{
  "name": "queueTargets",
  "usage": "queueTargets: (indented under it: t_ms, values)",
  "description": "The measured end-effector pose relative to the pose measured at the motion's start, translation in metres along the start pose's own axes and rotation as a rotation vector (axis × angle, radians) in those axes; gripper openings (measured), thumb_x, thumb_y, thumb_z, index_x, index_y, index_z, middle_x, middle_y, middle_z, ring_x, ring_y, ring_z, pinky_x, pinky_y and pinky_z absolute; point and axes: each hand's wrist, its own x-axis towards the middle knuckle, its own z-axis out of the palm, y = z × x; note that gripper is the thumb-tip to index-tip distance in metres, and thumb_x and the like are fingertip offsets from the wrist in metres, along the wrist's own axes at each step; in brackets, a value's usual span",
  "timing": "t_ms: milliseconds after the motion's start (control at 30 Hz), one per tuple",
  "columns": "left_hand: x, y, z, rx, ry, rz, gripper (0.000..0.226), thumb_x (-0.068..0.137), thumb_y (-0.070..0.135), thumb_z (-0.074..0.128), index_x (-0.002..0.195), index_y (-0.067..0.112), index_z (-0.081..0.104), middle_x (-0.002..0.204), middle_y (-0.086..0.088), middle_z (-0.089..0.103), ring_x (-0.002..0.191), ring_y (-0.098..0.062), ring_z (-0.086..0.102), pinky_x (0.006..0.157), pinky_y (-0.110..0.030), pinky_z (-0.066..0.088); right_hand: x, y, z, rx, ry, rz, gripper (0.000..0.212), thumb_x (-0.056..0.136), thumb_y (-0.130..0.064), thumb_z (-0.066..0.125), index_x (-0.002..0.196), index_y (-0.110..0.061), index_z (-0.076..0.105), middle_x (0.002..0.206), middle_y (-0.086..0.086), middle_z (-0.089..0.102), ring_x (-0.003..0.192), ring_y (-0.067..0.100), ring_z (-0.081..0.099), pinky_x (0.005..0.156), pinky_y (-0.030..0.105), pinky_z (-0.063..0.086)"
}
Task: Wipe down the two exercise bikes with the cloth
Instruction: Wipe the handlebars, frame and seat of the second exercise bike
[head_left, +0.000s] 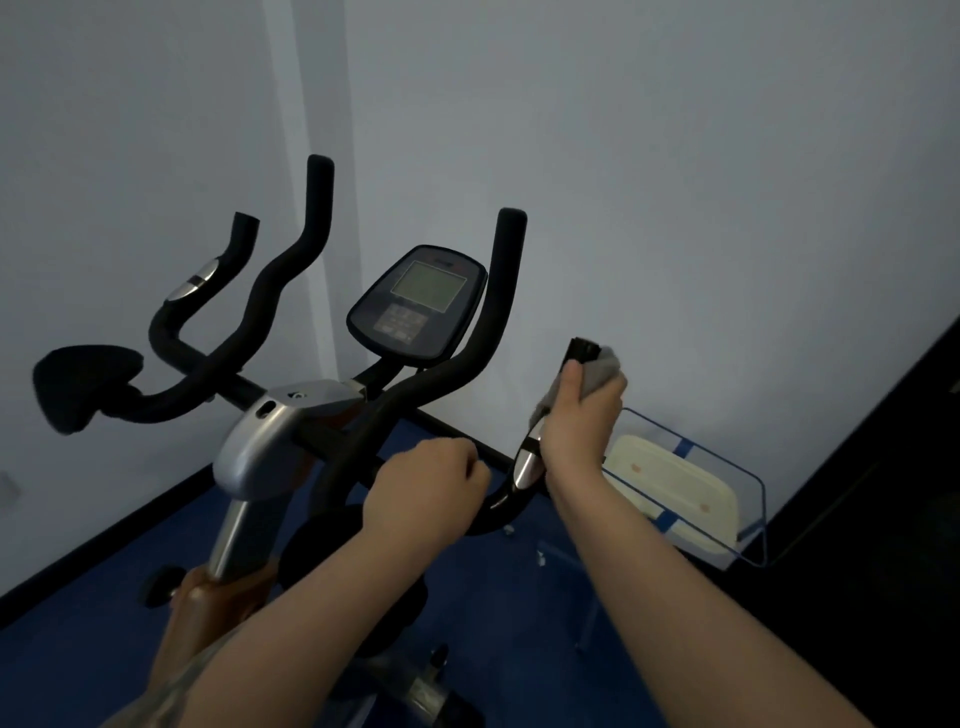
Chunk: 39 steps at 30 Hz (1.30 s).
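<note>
One exercise bike (265, 441) stands before me, with black foam handlebars, a silver stem and a dark console (418, 310) with a grey screen. My right hand (582, 421) grips the outer right handlebar end with a grey cloth (597, 376) wrapped round the grip; the black tip (584, 349) pokes out above the cloth. My left hand (428, 480) is curled round the lower bend of the inner right handlebar (498, 291). A second bike is not in view.
A grey wall corner rises close behind the bike. The floor (78, 654) is blue with a black skirting. A clear-walled stand (691, 493) holding a cream lidded box sits low at the right. A dark panel (893, 493) fills the far right.
</note>
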Motion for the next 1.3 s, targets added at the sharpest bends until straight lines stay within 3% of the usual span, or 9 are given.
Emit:
queueTargets:
  t_ms: [67, 200, 267, 467, 633, 767, 967, 1167, 1300]
  values:
    - [-0.008, 0.002, -0.002, -0.013, 0.126, 0.055, 0.022, 0.093, 0.028, 0.047, 0.078, 0.021, 0.061, 0.072, 0.009, 0.059, 0.062, -0.011, 0.057, 0.054, -0.026, 0.040, -0.021, -0.004, 0.002, -0.034, 0.035, -0.128, 0.045, 0.102, -0.026, 0.046, 0.144, -0.017, 0.033, 0.139, 0.006, 0.037, 0.102, 0.001, 0.047, 0.081, 0.000, 0.035]
    - [-0.023, -0.015, -0.015, -0.071, 0.398, 0.167, 0.007, 0.087, 0.015, 0.063, 0.090, 0.018, 0.068, 0.085, 0.007, 0.064, 0.079, -0.013, 0.059, 0.074, -0.031, 0.045, -0.083, 0.028, -0.020, -0.465, -0.262, -0.603, 0.041, 0.098, -0.023, 0.052, 0.139, -0.022, 0.046, 0.152, -0.002, 0.033, 0.142, 0.016, 0.025, 0.115, 0.039, 0.020]
    - [-0.027, -0.029, -0.020, 0.066, 0.433, 0.136, 0.017, 0.082, 0.011, 0.067, 0.098, 0.015, 0.068, 0.098, 0.000, 0.065, 0.094, -0.020, 0.060, 0.080, -0.035, 0.045, -0.080, 0.027, -0.039, -0.668, -0.471, -0.774, 0.036, 0.098, -0.038, 0.044, 0.127, -0.025, 0.059, 0.139, -0.007, 0.051, 0.134, 0.012, 0.037, 0.118, 0.052, 0.010]
    - [-0.048, -0.049, -0.022, 0.219, 0.437, -0.062, 0.032, 0.084, 0.013, 0.052, 0.112, 0.013, 0.065, 0.112, -0.007, 0.062, 0.098, -0.027, 0.058, 0.067, -0.039, 0.047, -0.069, -0.001, -0.042, -1.138, -0.769, -1.060, 0.050, 0.102, -0.043, 0.014, 0.109, -0.030, 0.061, 0.099, -0.011, 0.065, 0.094, 0.014, 0.059, 0.098, 0.037, 0.032]
    - [-0.063, -0.059, -0.016, 0.131, 0.508, -0.123, 0.031, 0.088, 0.017, 0.043, 0.110, 0.008, 0.063, 0.102, -0.009, 0.064, 0.081, -0.025, 0.060, 0.052, -0.032, 0.041, -0.068, -0.011, 0.018, -1.348, -1.146, -0.977, 0.030, 0.106, -0.028, 0.027, 0.131, -0.019, 0.041, 0.124, 0.005, 0.050, 0.094, 0.027, 0.056, 0.065, 0.036, 0.038]
    - [-0.062, -0.060, -0.015, 0.093, 0.537, -0.112, 0.029, 0.087, 0.017, 0.045, 0.108, 0.011, 0.063, 0.100, -0.006, 0.064, 0.078, -0.020, 0.058, 0.052, -0.026, 0.037, -0.064, -0.001, -0.007, -1.252, -1.116, -0.990, 0.043, 0.103, -0.048, 0.023, 0.135, -0.020, 0.031, 0.111, 0.005, 0.056, 0.081, 0.026, 0.059, 0.060, 0.034, 0.035]
    - [-0.062, -0.057, -0.015, 0.093, 0.526, -0.140, 0.025, 0.085, 0.014, 0.049, 0.103, 0.012, 0.065, 0.101, -0.005, 0.064, 0.079, -0.020, 0.060, 0.050, -0.032, 0.046, -0.067, -0.025, 0.049, -1.360, -1.279, -0.694, 0.046, 0.103, -0.047, 0.027, 0.128, -0.011, 0.039, 0.114, 0.014, 0.060, 0.086, 0.026, 0.053, 0.072, 0.037, 0.040]
    - [-0.063, -0.057, -0.013, 0.018, 0.556, -0.151, 0.030, 0.086, 0.022, 0.040, 0.103, 0.017, 0.064, 0.100, 0.001, 0.065, 0.081, -0.014, 0.060, 0.054, -0.025, 0.038, -0.058, -0.017, -0.001, -1.369, -1.300, -0.789, 0.044, 0.101, -0.053, 0.027, 0.125, -0.017, 0.035, 0.116, 0.006, 0.057, 0.081, 0.022, 0.053, 0.070, 0.035, 0.040]
    - [-0.063, -0.057, -0.010, -0.204, 0.583, -0.281, 0.020, 0.088, 0.024, 0.045, 0.100, 0.031, 0.060, 0.097, 0.013, 0.065, 0.080, -0.008, 0.060, 0.064, -0.034, 0.051, -0.065, -0.024, 0.039, -1.441, -1.250, -0.814, 0.045, 0.102, -0.049, 0.030, 0.126, -0.012, 0.039, 0.113, 0.012, 0.060, 0.084, 0.026, 0.054, 0.071, 0.037, 0.040]
